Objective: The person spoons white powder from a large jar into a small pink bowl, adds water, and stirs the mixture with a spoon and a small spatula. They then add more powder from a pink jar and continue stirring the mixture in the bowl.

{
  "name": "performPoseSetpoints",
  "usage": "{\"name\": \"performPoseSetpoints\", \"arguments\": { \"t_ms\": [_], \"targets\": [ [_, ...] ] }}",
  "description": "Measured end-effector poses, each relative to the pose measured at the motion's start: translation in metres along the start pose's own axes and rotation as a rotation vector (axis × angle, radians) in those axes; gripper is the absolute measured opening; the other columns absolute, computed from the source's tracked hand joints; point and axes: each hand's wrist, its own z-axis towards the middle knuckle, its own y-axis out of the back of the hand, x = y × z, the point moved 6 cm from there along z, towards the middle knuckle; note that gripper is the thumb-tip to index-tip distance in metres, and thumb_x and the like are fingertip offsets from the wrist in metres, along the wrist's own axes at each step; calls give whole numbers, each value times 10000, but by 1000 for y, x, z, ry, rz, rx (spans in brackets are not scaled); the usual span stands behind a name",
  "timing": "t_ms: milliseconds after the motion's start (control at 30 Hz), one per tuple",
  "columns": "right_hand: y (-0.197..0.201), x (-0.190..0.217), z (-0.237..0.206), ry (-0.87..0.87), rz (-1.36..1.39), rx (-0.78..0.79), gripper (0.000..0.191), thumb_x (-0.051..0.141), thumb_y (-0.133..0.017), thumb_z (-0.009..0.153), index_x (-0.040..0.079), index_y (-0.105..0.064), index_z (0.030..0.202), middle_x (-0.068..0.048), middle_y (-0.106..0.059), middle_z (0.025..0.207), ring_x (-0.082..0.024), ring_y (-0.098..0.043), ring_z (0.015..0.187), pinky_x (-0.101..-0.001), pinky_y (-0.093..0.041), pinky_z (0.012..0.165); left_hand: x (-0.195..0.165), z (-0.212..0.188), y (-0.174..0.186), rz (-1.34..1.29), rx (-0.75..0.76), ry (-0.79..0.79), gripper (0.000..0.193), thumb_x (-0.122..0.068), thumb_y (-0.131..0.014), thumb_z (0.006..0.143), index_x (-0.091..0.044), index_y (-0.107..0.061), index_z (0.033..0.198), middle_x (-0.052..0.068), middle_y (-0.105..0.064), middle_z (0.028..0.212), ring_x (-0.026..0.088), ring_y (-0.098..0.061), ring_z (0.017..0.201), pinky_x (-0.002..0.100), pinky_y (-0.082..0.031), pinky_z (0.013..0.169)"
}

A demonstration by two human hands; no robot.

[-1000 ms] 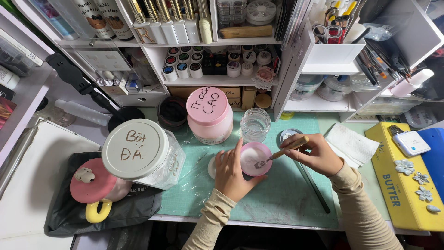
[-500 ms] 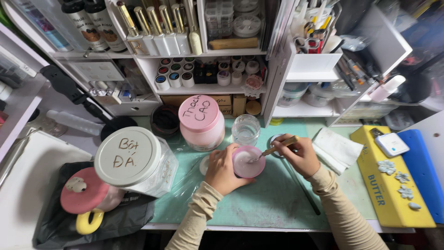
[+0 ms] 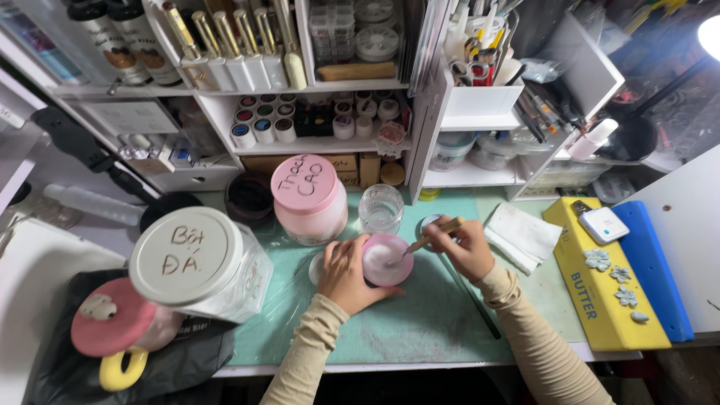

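My left hand grips a small pink bowl with pale white mix inside, standing on the green cutting mat. A thin wooden stick is held in my right hand, its tip down in the bowl's mix. Just behind the bowl stand a small clear glass jar and a big jar with a pink lid.
A large clear jar with a white lid stands at the left, a pink round mould and yellow ring on a black bag beside it. A folded white cloth, a yellow box with small white flowers, and crowded shelves of paint pots surround the mat.
My hands stay on the bowl and stick, with the stick shifting slightly in the mix. The view has drifted a little, so everything sits slightly lower and to the right.
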Motion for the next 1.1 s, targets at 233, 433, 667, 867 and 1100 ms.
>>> {"name": "performPoseSetpoints", "arguments": {
  "t_ms": [233,433,667,867,1100],
  "targets": [
    [-2,4,-5,28,-3,-35,218,123,-605,1018,-53,-709,943,-34,-626,661,-77,-549,600,-241,-454,552,1,-9,-1,53,12,13,983,-671,-920,523,-131,-581,1271,98,-643,1111,314,-549,1091,461,-377,1011],
    [0,5,-6,26,-45,-64,226,124,-599,1028,-51,-712,939,-42,-620,663,-88,-555,616,-247,-458,572,-1,-13,-1,63,-72,-55,1027,-663,-917,524,-101,-556,1303,112,-644,1115,320,-551,1105,468,-361,1023],
    [2,3,-6,12,-60,-44,257,147,-560,1024,-47,-676,903,-62,-664,717,-116,-593,672,-274,-484,634,4,-11,-5,51,-59,-76,999,-697,-887,578,-92,-559,1303,102,-676,1108,293,-587,1110,459,-356,1039],
    [-5,11,-5,66,-27,33,225,116,-518,982,-32,-648,873,-63,-690,750,-129,-644,701,-275,-530,678,4,-8,-4,49,-71,-89,1009,-702,-877,582,-74,-561,1306,113,-684,1108,290,-605,1100,461,-355,1038],
    [-7,16,-3,118,-96,25,215,112,-551,999,-38,-650,879,-97,-682,783,-163,-631,732,-291,-508,705,7,-6,-5,56,-61,-94,1013,-715,-869,594,-62,-558,1303,110,-682,1108,286,-602,1108,468,-355,1050]
  ]
}}
